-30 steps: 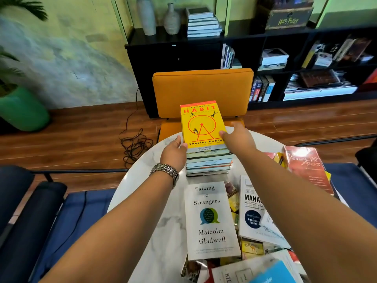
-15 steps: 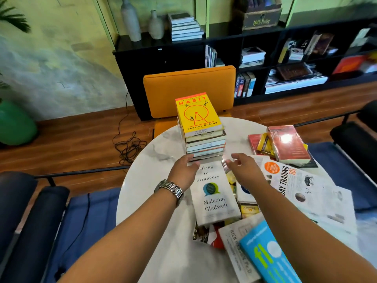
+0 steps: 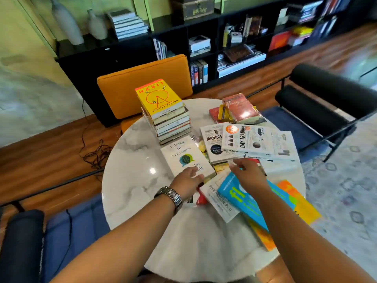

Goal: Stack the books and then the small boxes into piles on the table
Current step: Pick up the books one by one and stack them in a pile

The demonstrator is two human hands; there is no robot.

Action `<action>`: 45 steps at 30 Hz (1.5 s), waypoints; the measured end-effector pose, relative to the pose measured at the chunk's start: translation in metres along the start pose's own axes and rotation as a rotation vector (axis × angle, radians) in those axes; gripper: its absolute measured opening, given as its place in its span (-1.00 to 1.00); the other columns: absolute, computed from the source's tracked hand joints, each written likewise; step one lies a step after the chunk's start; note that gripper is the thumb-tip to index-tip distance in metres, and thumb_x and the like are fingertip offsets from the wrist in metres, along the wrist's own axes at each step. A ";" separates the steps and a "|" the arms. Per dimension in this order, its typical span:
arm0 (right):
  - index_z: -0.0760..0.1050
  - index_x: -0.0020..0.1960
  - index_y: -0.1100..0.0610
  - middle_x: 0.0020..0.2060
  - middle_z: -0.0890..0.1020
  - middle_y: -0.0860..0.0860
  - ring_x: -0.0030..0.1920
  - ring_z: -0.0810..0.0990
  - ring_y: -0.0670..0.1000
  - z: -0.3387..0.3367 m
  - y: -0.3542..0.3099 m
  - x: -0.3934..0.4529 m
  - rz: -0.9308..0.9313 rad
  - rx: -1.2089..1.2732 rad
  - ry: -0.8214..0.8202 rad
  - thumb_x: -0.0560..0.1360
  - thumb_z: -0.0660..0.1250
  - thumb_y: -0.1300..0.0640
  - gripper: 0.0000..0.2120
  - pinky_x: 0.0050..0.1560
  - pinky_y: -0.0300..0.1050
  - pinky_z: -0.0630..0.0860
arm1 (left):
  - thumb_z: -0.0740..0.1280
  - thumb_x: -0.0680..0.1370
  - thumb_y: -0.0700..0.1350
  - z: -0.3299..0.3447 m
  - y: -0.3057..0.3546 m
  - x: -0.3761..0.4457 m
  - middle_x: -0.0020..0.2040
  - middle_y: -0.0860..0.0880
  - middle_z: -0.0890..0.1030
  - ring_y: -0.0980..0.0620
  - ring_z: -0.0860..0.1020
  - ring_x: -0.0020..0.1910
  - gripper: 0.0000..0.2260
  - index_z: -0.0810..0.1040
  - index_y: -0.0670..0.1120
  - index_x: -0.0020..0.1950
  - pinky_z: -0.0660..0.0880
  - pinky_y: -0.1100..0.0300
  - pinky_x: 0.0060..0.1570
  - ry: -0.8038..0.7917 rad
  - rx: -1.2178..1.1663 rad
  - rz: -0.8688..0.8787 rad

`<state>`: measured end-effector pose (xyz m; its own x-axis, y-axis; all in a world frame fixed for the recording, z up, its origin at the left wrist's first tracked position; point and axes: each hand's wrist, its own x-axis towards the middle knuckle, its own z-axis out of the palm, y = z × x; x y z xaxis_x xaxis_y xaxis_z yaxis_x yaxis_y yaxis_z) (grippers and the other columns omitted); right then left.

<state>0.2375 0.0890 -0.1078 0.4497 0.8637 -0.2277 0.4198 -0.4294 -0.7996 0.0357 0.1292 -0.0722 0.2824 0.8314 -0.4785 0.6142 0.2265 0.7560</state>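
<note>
A pile of several books [image 3: 171,123] stands at the far side of the round marble table [image 3: 138,180], topped by a yellow book [image 3: 158,99]. Just in front lies the white book "Talking to Strangers" [image 3: 183,155]. My left hand [image 3: 188,180], with a wristwatch, rests on that book's near edge, fingers curled over it. My right hand [image 3: 247,172] hovers with fingers apart over loose books: a white one [image 3: 218,198], a blue one [image 3: 242,199], an orange one [image 3: 297,203]. Small yellow boxes [image 3: 221,167] peek out between the books.
More loose books lie to the right: "Day Trading" [image 3: 246,137], a management book [image 3: 213,144], a red wrapped book [image 3: 240,108]. An orange chair [image 3: 142,86] stands behind the table, black chairs [image 3: 326,99] at the sides, a black bookshelf [image 3: 204,43] against the wall.
Both hands have pulled back from the yellow book on the pile toward me. My left hand now touches the near edge of the white book; the view has swung right.
</note>
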 end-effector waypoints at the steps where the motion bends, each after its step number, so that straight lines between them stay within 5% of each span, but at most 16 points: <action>1: 0.57 0.20 0.10 0.11 0.60 0.08 0.15 0.56 0.07 -0.008 0.007 -0.004 0.012 0.002 0.020 0.51 0.38 0.02 -0.70 0.20 -0.04 0.46 | 0.26 0.58 0.01 0.008 -0.001 -0.002 0.40 0.00 0.43 0.00 0.45 0.31 -0.55 0.32 -0.05 0.45 0.42 0.23 0.13 -0.027 0.013 -0.012; 4: 0.58 0.21 0.13 0.14 0.59 0.14 0.18 0.55 0.14 -0.028 0.025 -0.011 0.030 -0.049 0.068 0.49 0.40 0.05 -0.68 0.25 0.04 0.45 | 0.28 0.55 0.03 0.029 -0.006 -0.007 0.24 0.00 0.57 0.02 0.56 0.13 -0.56 0.37 -0.05 0.40 0.55 0.19 -0.09 -0.104 0.029 -0.044; 7: 0.57 0.24 0.12 0.14 0.59 0.17 0.18 0.54 0.18 -0.047 0.044 -0.015 0.017 -0.173 0.084 0.49 0.39 0.03 -0.66 0.26 0.00 0.41 | 0.32 0.48 0.08 0.054 -0.012 -0.012 0.19 -0.05 0.62 -0.03 0.61 0.13 -0.47 0.33 -0.02 0.42 0.55 0.09 0.10 -0.133 0.077 -0.104; 10: 0.52 0.29 0.06 0.17 0.55 0.16 0.22 0.47 0.21 -0.066 0.065 -0.015 0.058 -0.300 0.037 0.50 0.34 -0.04 -0.62 0.28 0.01 0.36 | 0.34 0.50 0.02 0.089 -0.010 -0.024 0.21 -0.11 0.59 -0.10 0.59 0.14 -0.43 0.23 0.03 0.47 0.55 0.05 0.09 -0.158 0.068 -0.120; 15: 0.38 0.40 0.04 0.25 0.51 0.15 0.26 0.47 0.20 -0.091 0.102 -0.017 0.117 -0.514 -0.206 0.47 0.35 -0.16 -0.43 0.27 0.01 0.40 | 0.34 0.44 0.13 0.148 -0.010 -0.039 0.34 -0.13 0.49 -0.12 0.57 0.16 -0.08 -0.29 0.11 0.52 0.58 0.07 0.02 -0.148 0.017 -0.142; 17: 0.33 0.43 0.05 0.27 0.51 0.12 0.26 0.48 0.18 -0.092 0.110 -0.021 0.101 -0.513 -0.281 0.44 0.37 -0.19 -0.35 0.25 0.03 0.44 | 0.33 0.42 0.13 0.166 -0.004 -0.049 0.40 -0.09 0.43 -0.12 0.55 0.20 -0.04 -0.37 0.09 0.51 0.56 0.05 0.06 -0.131 -0.057 -0.173; 21: 0.32 0.44 0.08 0.28 0.50 0.13 0.25 0.49 0.16 -0.101 0.113 -0.019 0.047 -0.479 -0.331 0.45 0.37 -0.15 -0.36 0.23 0.02 0.46 | 0.31 0.57 -0.19 0.202 0.004 -0.061 0.44 -0.07 0.36 -0.10 0.58 0.12 -0.09 -0.45 -0.02 0.49 0.59 0.10 -0.12 -0.157 -0.480 -0.258; 23: 0.36 0.41 0.09 0.27 0.51 0.14 0.21 0.53 0.15 -0.107 0.110 -0.015 0.057 -0.431 -0.376 0.48 0.34 -0.12 -0.43 0.17 -0.01 0.49 | 0.32 0.55 -0.26 0.209 0.004 -0.063 0.42 -0.08 0.39 -0.14 0.55 0.19 -0.11 -0.37 0.01 0.52 0.56 -0.01 0.02 -0.121 -0.594 -0.267; 26: 0.41 0.36 0.11 0.22 0.56 0.13 0.07 0.58 0.08 -0.116 0.104 -0.015 0.071 -0.313 -0.430 0.53 0.29 -0.13 -0.51 -0.01 -0.04 0.55 | 0.37 0.51 -0.27 0.209 0.004 -0.063 0.32 -0.11 0.51 -0.12 0.55 0.20 -0.39 0.14 -0.01 0.45 0.54 -0.08 0.12 0.000 -0.623 -0.235; 29: 0.39 0.36 0.10 0.21 0.56 0.10 -0.06 0.53 -0.02 -0.123 0.091 -0.020 0.032 -0.196 -0.394 0.58 0.24 -0.10 -0.57 -0.27 -0.21 0.41 | 0.33 0.53 -0.27 0.203 0.012 -0.065 0.20 -0.08 0.58 -0.08 0.61 0.06 -0.58 0.33 -0.07 0.36 0.59 -0.01 -0.04 0.036 -0.779 -0.224; 32: 0.42 0.32 0.05 0.15 0.58 0.04 -0.21 0.52 -0.16 -0.127 0.077 -0.024 -0.024 -0.075 -0.348 0.60 0.21 -0.07 -0.65 -0.35 -0.31 0.37 | 0.29 0.57 -0.22 0.192 0.020 -0.069 0.16 -0.07 0.62 -0.06 0.62 0.00 -0.65 0.38 -0.06 0.34 0.57 0.05 -0.14 0.035 -0.852 -0.179; 36: 0.41 0.34 0.01 0.20 0.59 0.01 0.05 0.61 -0.02 -0.119 0.054 -0.024 -0.095 0.007 -0.329 0.60 0.19 -0.10 -0.64 -0.01 -0.09 0.58 | 0.22 0.60 -0.24 0.168 0.028 -0.073 0.18 -0.05 0.61 -0.06 0.64 0.01 -0.69 0.38 0.00 0.32 0.59 0.10 -0.26 0.073 -0.919 -0.086; 40: 0.38 0.38 0.02 0.02 0.58 -0.06 -0.17 0.56 -0.17 -0.106 0.030 -0.019 -0.142 0.100 -0.375 0.63 0.16 0.00 -0.66 -0.41 -0.38 0.47 | 0.21 0.60 -0.26 0.135 0.033 -0.071 0.23 -0.06 0.58 -0.07 0.59 0.13 -0.65 0.37 0.00 0.36 0.63 0.14 -0.31 0.132 -1.002 0.009; 43: 0.38 0.40 -0.04 -0.02 0.59 -0.12 -0.09 0.58 -0.12 -0.091 0.006 -0.009 -0.138 0.121 -0.371 0.62 0.18 -0.02 -0.64 -0.12 -0.10 0.59 | 0.23 0.59 -0.25 0.105 0.032 -0.064 0.26 -0.12 0.56 -0.16 0.57 0.19 -0.64 0.37 -0.04 0.39 0.64 0.16 -0.27 0.175 -1.015 0.048; 45: 0.37 0.41 -0.05 -0.05 0.59 -0.13 -0.09 0.57 -0.11 -0.078 -0.014 0.000 -0.109 0.169 -0.380 0.62 0.18 0.01 -0.64 -0.14 -0.05 0.57 | 0.24 0.59 -0.24 0.083 0.030 -0.056 0.26 -0.16 0.56 -0.17 0.58 0.17 -0.62 0.37 -0.07 0.41 0.63 0.17 -0.26 0.217 -1.023 0.062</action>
<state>0.2932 0.0742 -0.0534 0.0747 0.9509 -0.3004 0.2996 -0.3087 -0.9028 0.0995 0.0476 -0.0596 0.0914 0.9066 -0.4120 -0.3416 0.4172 0.8422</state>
